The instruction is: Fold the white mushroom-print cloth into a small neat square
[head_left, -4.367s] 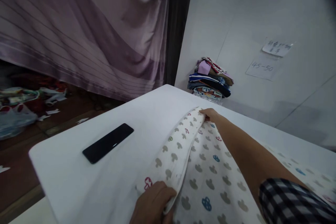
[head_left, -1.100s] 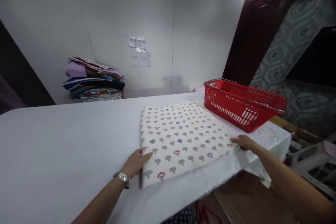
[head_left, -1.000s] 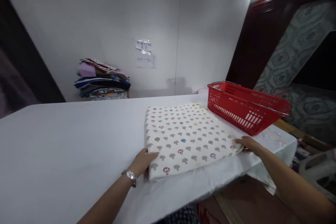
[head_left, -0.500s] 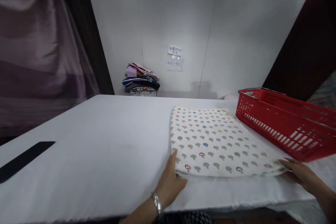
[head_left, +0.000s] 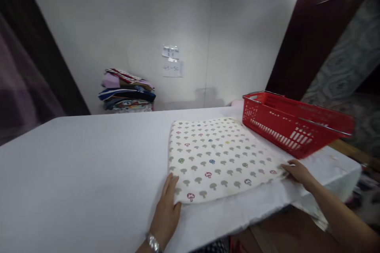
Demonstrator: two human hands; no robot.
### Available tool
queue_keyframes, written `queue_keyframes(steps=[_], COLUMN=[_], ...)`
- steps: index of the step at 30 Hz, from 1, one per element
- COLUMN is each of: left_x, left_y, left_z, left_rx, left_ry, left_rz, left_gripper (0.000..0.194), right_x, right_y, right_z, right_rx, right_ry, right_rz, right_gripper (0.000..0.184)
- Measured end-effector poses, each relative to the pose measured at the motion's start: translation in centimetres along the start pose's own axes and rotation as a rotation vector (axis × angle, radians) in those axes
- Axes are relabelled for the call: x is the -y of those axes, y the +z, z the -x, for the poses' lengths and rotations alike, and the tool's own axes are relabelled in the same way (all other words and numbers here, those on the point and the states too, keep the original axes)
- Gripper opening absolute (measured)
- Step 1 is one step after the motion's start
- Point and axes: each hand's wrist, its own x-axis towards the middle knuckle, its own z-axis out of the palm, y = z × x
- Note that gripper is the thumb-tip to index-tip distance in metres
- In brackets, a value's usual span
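A folded white cloth [head_left: 216, 154] printed with small grey and coloured mushrooms lies flat on the white-covered table. At its near left corner is my left hand [head_left: 166, 209], thumb and fingers closed about the edge, a silver bracelet on the wrist. My right hand [head_left: 299, 172] pinches the near right corner, with the arm reaching in from the lower right. Parts of the fingers on both hands are hidden by the fabric or by the hands themselves.
A red plastic basket [head_left: 276, 126] with metal handles stands right of the cloth. Several folded fabrics form a stack [head_left: 127, 93] by the back wall. Paper signs [head_left: 172, 69] hang on that wall. The table's front edge [head_left: 252, 221] runs close below the cloth.
My view has turned to the right, so table, basket and stack appear further left. The black flat object at the left has left the view. Both hands stay at the cloth's near corners.
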Motion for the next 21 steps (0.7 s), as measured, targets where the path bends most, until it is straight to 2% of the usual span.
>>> queue_keyframes(steps=[5, 10, 14, 17, 21], left_x=[0.4, 0.8, 0.1, 0.0, 1.3], left_y=[-0.5, -0.8, -1.8, -2.7, -3.0], left_z=[-0.5, -0.7, -1.2, -1.6, -1.4], left_rx=[0.007, 0.058, 0.082, 0.066, 0.101], left_ry=[0.071, 0.039, 0.043, 0.065, 0.077], left_rz=[-0.095, -0.200, -0.241, -0.258, -0.252], left_gripper=[0.063, 0.060, 0.061, 0.061, 0.061], right_x=[0.6, 0.4, 0.3, 0.3, 0.4], right_y=[0.1, -0.1, -0.5, -0.5, -0.4], right_z=[0.3, -0.5, -0.5, 0.0, 0.8], right_rx=[0.012, -0.007, -0.028, -0.016, 0.048], right_ry=[-0.018, -0.030, -0.027, 0.004, 0.031], right_rz=[0.037, 0.067, 0.074, 0.036, -0.003], right_gripper=[0.027, 0.017, 0.009, 0.009, 0.014])
